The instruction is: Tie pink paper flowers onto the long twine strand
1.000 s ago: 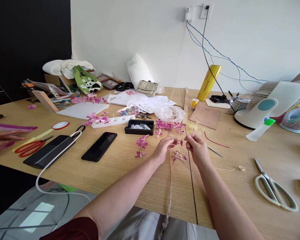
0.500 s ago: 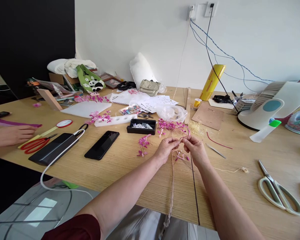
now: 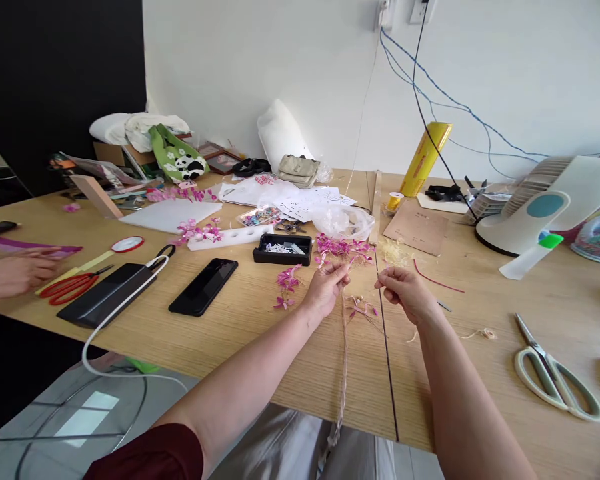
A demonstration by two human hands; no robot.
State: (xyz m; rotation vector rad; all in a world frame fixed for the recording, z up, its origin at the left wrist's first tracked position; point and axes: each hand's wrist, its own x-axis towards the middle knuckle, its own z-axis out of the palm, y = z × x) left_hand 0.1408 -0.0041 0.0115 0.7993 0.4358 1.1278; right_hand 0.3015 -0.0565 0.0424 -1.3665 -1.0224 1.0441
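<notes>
My left hand is pinched around a thin pinkish stem, its tip poking out past the fingers. Below that hand a long twisted pale cord runs over the table edge toward my lap; whether it joins the stem is hidden. To the right, my right hand has its fingertips pressed together, and anything between them is too fine to make out. Small pink flower pieces with thin stems lie between the hands. A cream thread with a small coil lies beyond my right wrist.
Pink blossoms, a black tray and a phone lie ahead and left. Large scissors rest at right, near a white fan. At far left, another person's hand touches a purple strip beside red-handled scissors.
My hands were together at the stem; now the right hand has drawn away to the right, leaving a gap. The left hand keeps its pinch. The view has shifted slightly.
</notes>
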